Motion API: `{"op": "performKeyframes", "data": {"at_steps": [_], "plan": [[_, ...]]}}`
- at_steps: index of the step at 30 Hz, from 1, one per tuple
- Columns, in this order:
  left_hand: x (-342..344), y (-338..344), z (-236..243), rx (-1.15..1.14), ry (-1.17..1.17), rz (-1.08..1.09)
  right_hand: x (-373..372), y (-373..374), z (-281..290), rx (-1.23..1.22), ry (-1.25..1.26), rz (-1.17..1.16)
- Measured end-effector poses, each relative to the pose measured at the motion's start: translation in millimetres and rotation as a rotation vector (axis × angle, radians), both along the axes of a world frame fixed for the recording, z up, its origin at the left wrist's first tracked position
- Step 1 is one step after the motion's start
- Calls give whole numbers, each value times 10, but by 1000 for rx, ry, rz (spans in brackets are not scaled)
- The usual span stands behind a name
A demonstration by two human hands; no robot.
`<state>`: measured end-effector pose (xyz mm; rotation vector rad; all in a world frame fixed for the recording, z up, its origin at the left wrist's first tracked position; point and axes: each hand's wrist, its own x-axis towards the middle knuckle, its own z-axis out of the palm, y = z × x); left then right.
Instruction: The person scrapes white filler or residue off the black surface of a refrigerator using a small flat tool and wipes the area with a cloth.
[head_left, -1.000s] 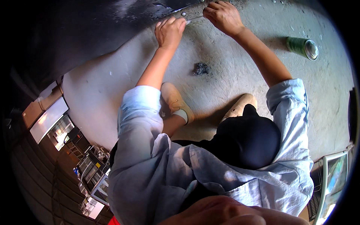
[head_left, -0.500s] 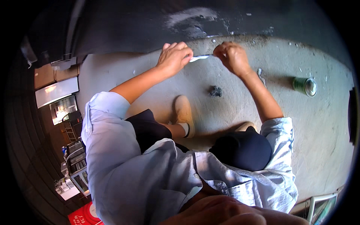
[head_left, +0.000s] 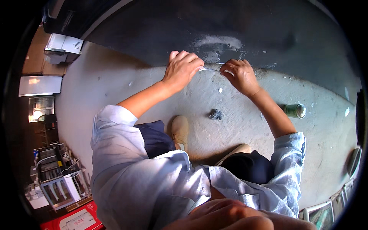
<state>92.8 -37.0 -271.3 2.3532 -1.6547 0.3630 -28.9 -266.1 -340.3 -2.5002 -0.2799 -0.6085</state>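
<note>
At the far left edge, a white appliance (head_left: 63,46) sits against the wall beside stacked pale boxes (head_left: 38,85), and lower down a cluttered metal rack (head_left: 53,174) stands by a red mat (head_left: 78,220). The person crouches on a grey concrete floor (head_left: 115,82), light blue sleeves rolled to the elbows, with a tan shoe (head_left: 180,130) planted below the hands and a second one (head_left: 235,151) partly hidden behind a dark knee.

The left hand (head_left: 182,69) reaches up to the edge of a large dark panel (head_left: 172,34) that runs across the top of the view. Its grip is closed, fingers curled over and pinching the left end of a thin, pale strip (head_left: 211,69). What the strip is made of cannot be told; it is narrow and light-coloured, and it runs nearly level between the two hands, right along the line where the floor meets the dark panel. A scuffed, whitish patch (head_left: 218,42) marks the panel just above it.

The right hand (head_left: 240,74) holds the strip's other end, thumb and fingertips pressed together on it, the remaining fingers folded.

Below and between the hands, a small dark clump (head_left: 216,114) lies on the floor. Further right, near the right forearm, a green spray can (head_left: 295,110) lies on its side, well apart from the strip.
</note>
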Motion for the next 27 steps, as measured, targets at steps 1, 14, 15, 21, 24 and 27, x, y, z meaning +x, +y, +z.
{"op": "performKeyframes", "data": {"at_steps": [1,14,15,21,24,27], "plan": [[19,8,14,-37,1,-4,15,12,72,-23,-12,-20],[685,-33,532,-646,-192,96,622,178,1315,-271,-346,-306],[728,-93,599,-701,-237,89,649,145,1435,-304,-382,-349],[1010,-367,930,-947,-527,169,951,126,1725,-288,-708,-483],[1035,-330,860,-870,-586,221,1059,161,1528,-271,-780,-531],[1131,-300,638,-940,-602,190,1158,235,1297,-271,-818,-517]]}}
